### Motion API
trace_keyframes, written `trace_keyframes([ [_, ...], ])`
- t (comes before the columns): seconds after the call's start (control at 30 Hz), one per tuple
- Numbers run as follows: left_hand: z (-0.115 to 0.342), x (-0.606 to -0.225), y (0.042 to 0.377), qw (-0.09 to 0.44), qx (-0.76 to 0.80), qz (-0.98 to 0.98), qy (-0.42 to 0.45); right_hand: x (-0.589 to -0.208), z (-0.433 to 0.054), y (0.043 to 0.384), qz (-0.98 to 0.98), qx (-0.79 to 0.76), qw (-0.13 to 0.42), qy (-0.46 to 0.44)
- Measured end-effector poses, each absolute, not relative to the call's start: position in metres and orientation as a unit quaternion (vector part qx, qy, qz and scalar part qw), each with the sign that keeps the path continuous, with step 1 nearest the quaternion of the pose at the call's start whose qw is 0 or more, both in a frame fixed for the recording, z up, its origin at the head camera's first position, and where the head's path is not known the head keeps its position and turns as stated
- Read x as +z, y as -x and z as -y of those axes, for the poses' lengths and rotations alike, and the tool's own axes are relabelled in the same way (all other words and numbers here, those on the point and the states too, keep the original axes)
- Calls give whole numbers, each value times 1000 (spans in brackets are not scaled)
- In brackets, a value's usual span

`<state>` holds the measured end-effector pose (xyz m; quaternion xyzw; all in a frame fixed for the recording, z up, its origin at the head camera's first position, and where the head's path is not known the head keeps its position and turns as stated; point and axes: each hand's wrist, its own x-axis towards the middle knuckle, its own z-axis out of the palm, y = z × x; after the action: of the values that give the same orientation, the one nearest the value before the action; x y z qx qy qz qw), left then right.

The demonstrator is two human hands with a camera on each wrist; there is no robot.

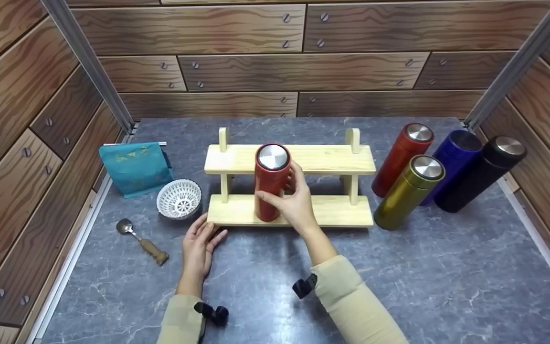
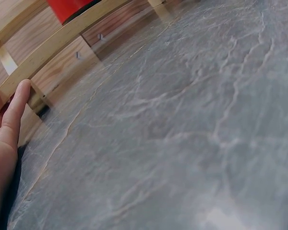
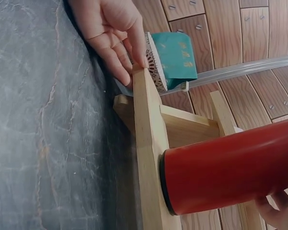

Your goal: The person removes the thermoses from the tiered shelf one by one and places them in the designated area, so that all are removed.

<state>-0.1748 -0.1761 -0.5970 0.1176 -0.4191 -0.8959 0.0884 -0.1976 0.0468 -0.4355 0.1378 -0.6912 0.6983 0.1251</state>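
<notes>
A red thermos bottle [image 1: 267, 191] with a silver lid stands upright on the lower board of a two-tier wooden shelf [image 1: 332, 210]. My right hand [image 1: 296, 203] holds it from the right side, thumb across the front and fingers behind. In the right wrist view the base of the bottle [image 3: 221, 167] meets the shelf board. My left hand [image 1: 198, 246] grips the lower board's front left corner, thumb on top and other fingers at the edge and below. The left wrist view shows its fingers [image 2: 14, 115] at the board's end.
Right of the shelf stand another red bottle [image 1: 401, 157], a gold bottle [image 1: 406, 196], a blue bottle [image 1: 456, 153] and a black bottle [image 1: 478, 177]. To the left are a teal pouch [image 1: 136, 167], a white basket-like bowl [image 1: 179, 199] and a wooden-handled spoon [image 1: 143, 243].
</notes>
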Motion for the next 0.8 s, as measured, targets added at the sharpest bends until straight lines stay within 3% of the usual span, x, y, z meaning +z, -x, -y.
trace_keyframes([
  [0.3, 176, -593, 175, 82, -898, 408, -144, -441, -55, 191, 659, 717, 195, -115],
  [0.8, 175, -593, 175, 83, -896, 415, -139, -426, -91, 181, 664, 713, 215, -75],
])
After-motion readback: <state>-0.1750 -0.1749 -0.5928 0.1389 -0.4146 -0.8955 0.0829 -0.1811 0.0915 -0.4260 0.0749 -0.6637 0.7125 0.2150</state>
